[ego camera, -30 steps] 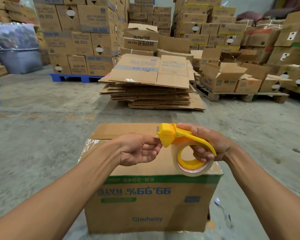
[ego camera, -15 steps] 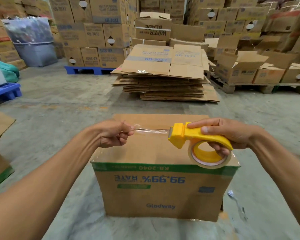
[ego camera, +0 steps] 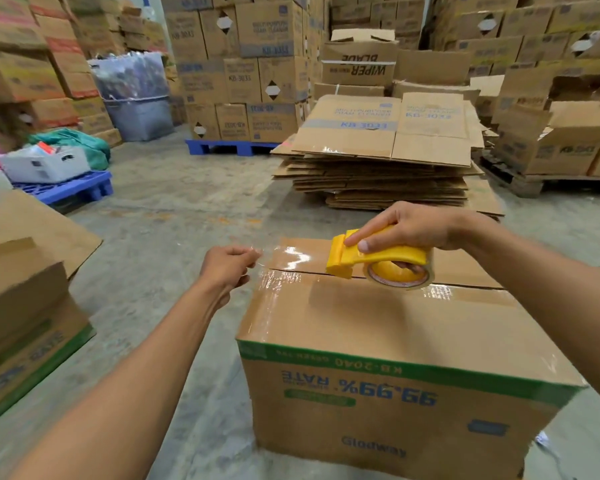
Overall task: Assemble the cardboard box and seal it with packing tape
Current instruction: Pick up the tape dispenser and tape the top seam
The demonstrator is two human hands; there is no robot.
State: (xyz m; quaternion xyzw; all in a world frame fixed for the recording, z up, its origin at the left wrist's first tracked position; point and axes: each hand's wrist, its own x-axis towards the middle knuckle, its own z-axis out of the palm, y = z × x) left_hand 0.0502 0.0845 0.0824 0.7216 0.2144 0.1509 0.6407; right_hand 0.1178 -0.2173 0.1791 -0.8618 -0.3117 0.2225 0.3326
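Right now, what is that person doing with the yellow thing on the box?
A person is taping a cardboard box shut. The right hand holds the yellow tape dispenser over the seam on top of the box. The left hand pinches the loose end of the clear tape at the box's left edge. The tape is stretched between them.

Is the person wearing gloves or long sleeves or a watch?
No. The left hand and the right hand are both bare, with no gloves and no rings showing. Both forearms are uncovered as far as the picture reaches, so no sleeve is in view, and neither wrist has a watch or band on the sides that show.
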